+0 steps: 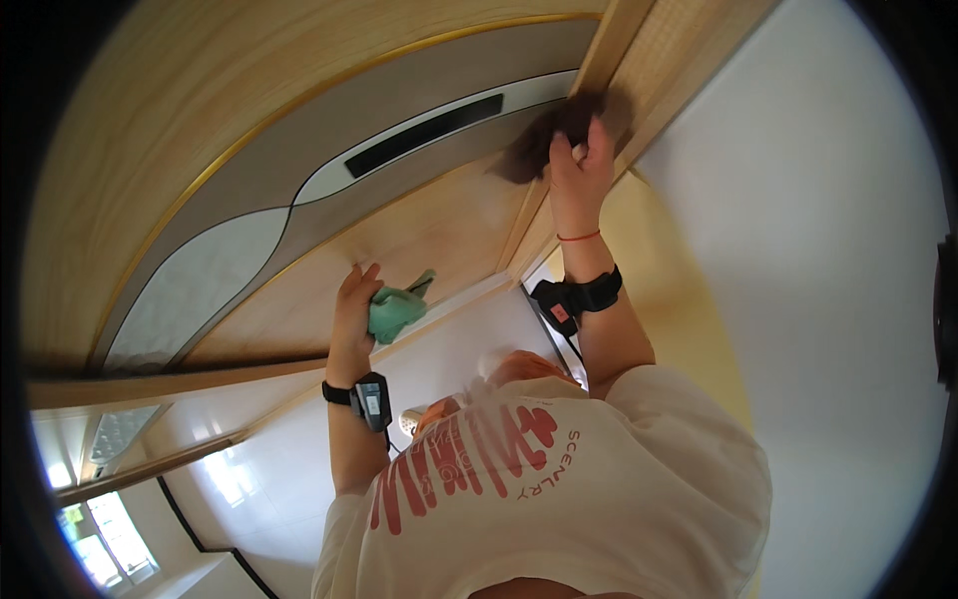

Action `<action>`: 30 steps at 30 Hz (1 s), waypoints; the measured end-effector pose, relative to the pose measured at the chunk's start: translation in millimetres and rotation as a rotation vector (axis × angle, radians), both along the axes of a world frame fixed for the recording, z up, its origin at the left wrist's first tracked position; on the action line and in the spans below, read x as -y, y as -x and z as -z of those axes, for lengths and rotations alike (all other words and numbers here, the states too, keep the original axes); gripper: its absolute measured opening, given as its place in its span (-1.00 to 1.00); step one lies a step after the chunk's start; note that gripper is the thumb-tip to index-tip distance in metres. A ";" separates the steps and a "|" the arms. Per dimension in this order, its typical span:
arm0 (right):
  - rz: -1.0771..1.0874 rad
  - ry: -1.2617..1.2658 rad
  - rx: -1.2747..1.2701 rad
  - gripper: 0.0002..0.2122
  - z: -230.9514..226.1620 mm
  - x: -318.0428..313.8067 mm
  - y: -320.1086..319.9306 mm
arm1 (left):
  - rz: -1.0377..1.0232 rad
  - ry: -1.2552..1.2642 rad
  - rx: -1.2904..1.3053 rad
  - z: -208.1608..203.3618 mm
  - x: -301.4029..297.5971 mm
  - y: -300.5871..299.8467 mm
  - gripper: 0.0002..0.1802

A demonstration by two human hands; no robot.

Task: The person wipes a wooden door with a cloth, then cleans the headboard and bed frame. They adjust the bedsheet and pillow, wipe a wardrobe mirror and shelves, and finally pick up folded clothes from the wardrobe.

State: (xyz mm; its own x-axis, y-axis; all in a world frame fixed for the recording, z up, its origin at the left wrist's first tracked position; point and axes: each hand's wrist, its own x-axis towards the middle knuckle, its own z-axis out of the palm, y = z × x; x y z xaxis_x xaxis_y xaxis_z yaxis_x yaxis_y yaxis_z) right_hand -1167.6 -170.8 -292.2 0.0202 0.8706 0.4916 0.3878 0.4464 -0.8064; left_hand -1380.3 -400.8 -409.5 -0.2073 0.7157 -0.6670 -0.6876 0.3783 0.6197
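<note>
My right hand (582, 175) is raised at the upper right, its fingers closed on a dark brown cloth (536, 148). The cloth is smeared by motion and lies across the edge of a wooden door panel (449, 225) and the frame beside it. Lower and to the left, my left hand (351, 304) has a crumpled green cloth (396, 313) in its grip. Its fingertips are near or against the panel; I cannot tell whether they touch. A grey band (225, 185) with gold trim and a black strip (424, 135) curves over the panel.
A light wooden frame (689, 60) runs down the right side, next to a white wall (828, 250). At the lower left are a wooden edge (200, 379), a bright window (115, 539) and a pale tiled floor (264, 499). Black devices are strapped to both wrists.
</note>
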 end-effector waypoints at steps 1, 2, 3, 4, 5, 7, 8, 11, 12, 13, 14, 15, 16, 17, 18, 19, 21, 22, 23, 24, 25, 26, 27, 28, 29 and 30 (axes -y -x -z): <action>0.031 -0.259 0.228 -0.66 -15.2 -5.3 0.0 | -0.007 -0.004 0.017 2.7 0.5 2.8 -0.18; 0.103 -0.363 0.383 -0.63 -26.9 -13.0 2.6 | -0.017 -0.005 0.030 2.5 -0.2 3.8 -0.19; 0.175 -0.466 0.540 -0.61 -36.4 -23.6 8.3 | -0.055 0.009 0.007 -11.9 -5.8 2.5 -0.19; 0.246 -0.568 0.697 -0.58 -40.8 -31.7 13.2 | -0.052 0.006 0.000 -12.8 -10.4 4.7 -0.19; 0.239 -0.430 0.719 -0.59 -33.7 -37.0 11.8 | -0.068 0.015 0.001 -14.7 -10.7 -0.1 -0.19; 0.225 -0.204 0.667 -0.59 3.1 -44.8 -2.5 | -0.067 0.033 -0.021 -18.1 -13.2 -5.2 -0.21; 0.173 -0.031 0.593 -0.58 6.7 -40.4 3.2 | -0.066 0.048 -0.051 -21.3 -10.9 -3.5 -0.23; 0.169 0.037 0.719 -0.55 56.7 -20.4 0.4 | -0.020 0.013 -0.072 -25.8 -2.2 15.5 -0.25; 0.176 -0.022 0.814 -0.54 73.9 -11.7 -2.1 | -0.006 -0.014 -0.070 -25.9 3.3 23.2 -0.25; 0.163 0.082 0.862 -0.53 69.8 0.4 6.3 | -0.037 -0.024 -0.032 -30.5 13.0 26.7 -0.25; 0.141 0.183 0.909 -0.53 57.9 15.0 16.6 | -0.048 -0.047 -0.019 -26.3 23.1 26.7 -0.26; 0.124 0.298 0.948 -0.52 45.5 27.5 21.1 | -0.048 -0.060 -0.017 -25.1 28.8 26.2 -0.27; 0.141 0.287 0.956 -0.52 58.7 27.1 8.5 | -0.048 -0.071 -0.014 -25.0 31.7 24.7 -0.27; 0.157 0.295 0.953 -0.51 76.2 30.1 -4.1 | -0.036 -0.104 0.022 -25.7 34.3 24.9 -0.28; 0.210 0.179 0.910 -0.51 113.2 28.5 -28.4 | -0.023 -0.136 0.059 -25.7 36.5 25.9 -0.28; 0.207 0.078 1.043 -0.51 113.6 40.5 -24.0 | -0.005 -0.156 0.050 -20.7 42.8 30.3 -0.29; 0.259 0.116 0.948 -0.50 119.1 47.8 -32.0 | 0.035 -0.194 0.037 -20.8 53.2 34.3 -0.28; 0.330 0.234 0.716 -0.50 125.4 34.8 -40.0 | 0.025 -0.213 0.012 -23.6 52.9 37.5 -0.29; 0.331 0.221 0.798 -0.53 137.9 23.2 -54.9 | 0.001 -0.207 -0.013 -24.4 55.9 39.2 -0.29; 0.337 0.209 0.880 -0.57 155.0 11.0 -73.2 | -0.019 -0.203 -0.036 -26.6 56.8 40.2 -0.29; 0.345 0.202 0.963 -0.60 165.4 -1.7 -87.4 | -0.039 -0.193 -0.036 -30.2 57.1 41.0 -0.29; 0.264 0.249 1.081 -0.62 164.1 -16.2 -92.0 | -0.064 -0.181 -0.040 -36.1 59.9 42.2 -0.30; 0.181 0.299 1.202 -0.65 161.5 -31.0 -97.6 | -0.088 -0.167 -0.038 -39.7 60.6 43.6 -0.30; 0.112 0.296 1.112 -0.67 162.6 -41.3 -100.5 | -0.083 -0.170 -0.057 -40.1 60.3 46.1 -0.30; 0.050 0.306 1.026 -0.68 165.4 -49.3 -109.7 | -0.079 -0.162 -0.074 -35.7 65.2 48.0 -0.30; 0.045 0.388 0.730 -0.70 177.5 -55.4 -118.9 | -0.071 -0.155 -0.087 -33.5 68.6 49.5 -0.31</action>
State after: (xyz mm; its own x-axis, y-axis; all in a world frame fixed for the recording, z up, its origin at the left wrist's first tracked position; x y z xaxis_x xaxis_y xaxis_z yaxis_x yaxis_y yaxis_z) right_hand -1048.8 -115.4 -469.7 -0.1488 0.9871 0.0594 0.8845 0.1597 -0.4383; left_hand -1429.8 -469.4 -376.0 -0.3133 0.7901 -0.5268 -0.6503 0.2258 0.7254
